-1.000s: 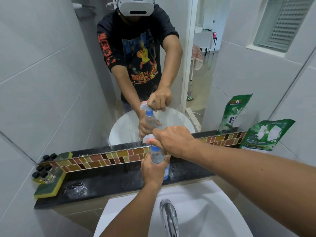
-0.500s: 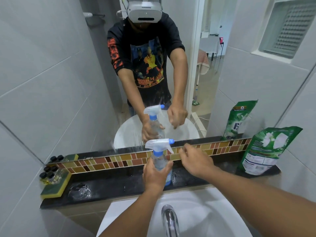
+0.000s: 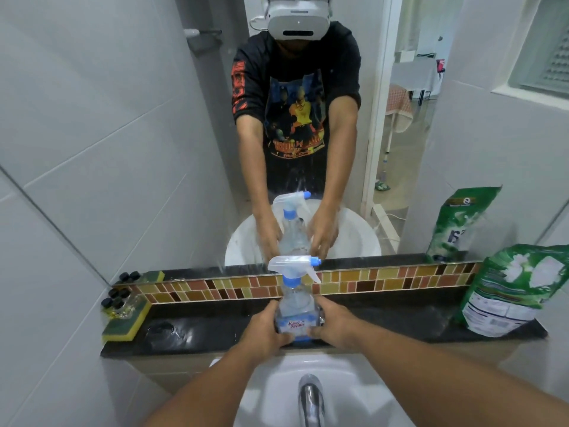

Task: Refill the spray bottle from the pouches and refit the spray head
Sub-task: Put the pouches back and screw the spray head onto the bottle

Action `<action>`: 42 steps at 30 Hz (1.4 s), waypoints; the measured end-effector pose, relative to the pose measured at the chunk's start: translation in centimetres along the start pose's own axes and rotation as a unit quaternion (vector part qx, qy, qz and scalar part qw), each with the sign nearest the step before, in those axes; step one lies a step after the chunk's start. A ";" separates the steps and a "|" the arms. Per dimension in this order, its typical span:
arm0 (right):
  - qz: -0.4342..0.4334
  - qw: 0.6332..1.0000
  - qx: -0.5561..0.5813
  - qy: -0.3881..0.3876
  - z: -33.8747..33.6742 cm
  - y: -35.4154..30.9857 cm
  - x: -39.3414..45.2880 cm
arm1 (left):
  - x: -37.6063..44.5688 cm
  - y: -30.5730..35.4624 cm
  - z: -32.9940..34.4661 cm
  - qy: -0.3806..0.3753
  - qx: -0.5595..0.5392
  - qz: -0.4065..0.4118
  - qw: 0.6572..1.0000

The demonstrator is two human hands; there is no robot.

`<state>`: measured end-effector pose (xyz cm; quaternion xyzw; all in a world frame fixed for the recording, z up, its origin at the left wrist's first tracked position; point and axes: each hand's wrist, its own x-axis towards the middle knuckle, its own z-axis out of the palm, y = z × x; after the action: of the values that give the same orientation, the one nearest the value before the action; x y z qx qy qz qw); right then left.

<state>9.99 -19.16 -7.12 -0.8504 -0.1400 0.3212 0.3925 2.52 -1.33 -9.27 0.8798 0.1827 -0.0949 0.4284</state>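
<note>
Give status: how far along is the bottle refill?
Done: the spray head sits back on the bottle, which stands on the ledge. In hand: left hand and right hand hold its base. Left: apparently just letting go; fill level unclear. A green pouch leans nearby.

Spray bottle (image 3: 295,306) upright on black ledge (image 3: 215,328), spray head (image 3: 292,266) fitted, nozzle pointing right. Left hand (image 3: 267,329) and right hand (image 3: 334,323) clasp its lower body from either side. Green pouch (image 3: 511,288) leans well right of right hand; sponge (image 3: 127,322) far left of left hand.
</note>
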 end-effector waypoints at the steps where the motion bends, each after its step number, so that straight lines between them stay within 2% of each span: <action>1: -0.003 1.000 0.002 -0.002 0.1 0.2 0.1 | 0.1 -0.1 0.0 -0.002 -0.003 -0.004 1.000; 8: -0.025 0.999 0.028 -0.017 0.9 0.4 0.1 | 0.3 -0.6 -1.4 -0.025 -0.032 0.003 0.999; 13: -0.058 0.998 0.027 -0.014 3.0 -2.0 0.5 | -0.3 -2.2 -4.5 -0.009 -0.042 0.008 0.999; 19: -0.099 0.993 0.037 -0.045 8.2 -6.8 1.9 | -2.1 -6.8 -10.5 0.013 -0.061 0.007 0.998; 22: -0.116 0.992 0.030 -0.046 11.9 -9.2 2.9 | -3.2 -9.6 -13.5 0.032 -0.069 -0.020 0.997; 29: -0.127 0.989 0.035 -0.071 19.6 -14.1 4.9 | -4.9 -16.4 -19.0 0.081 -0.075 -0.041 0.993; 42: -0.106 0.990 0.060 -0.065 26.8 -18.0 9.3 | -3.9 -22.5 -24.2 0.115 -0.065 -0.069 0.989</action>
<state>-0.36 12.59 -10.55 -0.7832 -0.2348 0.3404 0.4643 -9.89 29.52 -9.33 0.8402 0.2972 -0.0102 0.4535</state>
